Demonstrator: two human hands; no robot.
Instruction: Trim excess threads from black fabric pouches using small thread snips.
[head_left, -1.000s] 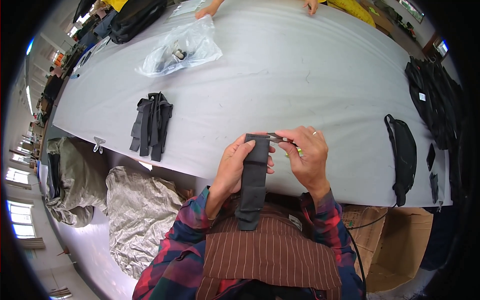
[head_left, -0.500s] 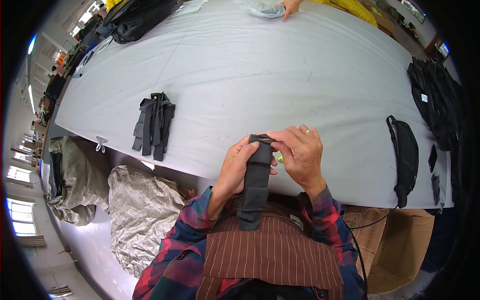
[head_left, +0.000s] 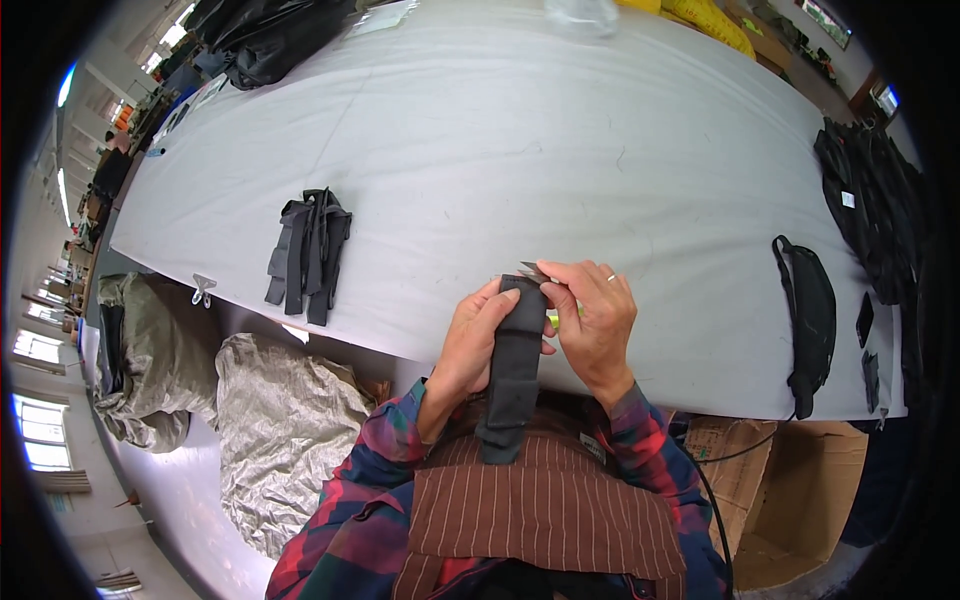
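From the head view, the left hand (head_left: 468,338) grips a flat, dark grey woven strip (head_left: 515,365), thumb pressed on its upper end; the long rectangle, lightly creased across, hangs toward a brown, pinstriped cloth apron (head_left: 540,515). The right hand (head_left: 597,340) pinches small snips (head_left: 533,271), their thin pointed metal blades at the strip's top edge, with a yellow-green piece below the fingers. Both hands are over the near edge of the tabletop (head_left: 480,160), its pale covering softly wrinkled. To the left lies a bundle of similar limp strips (head_left: 312,258); to the right, a curved black fabric pouch (head_left: 812,320). Crinkled, silvery sheeting (head_left: 285,430) sits below left.
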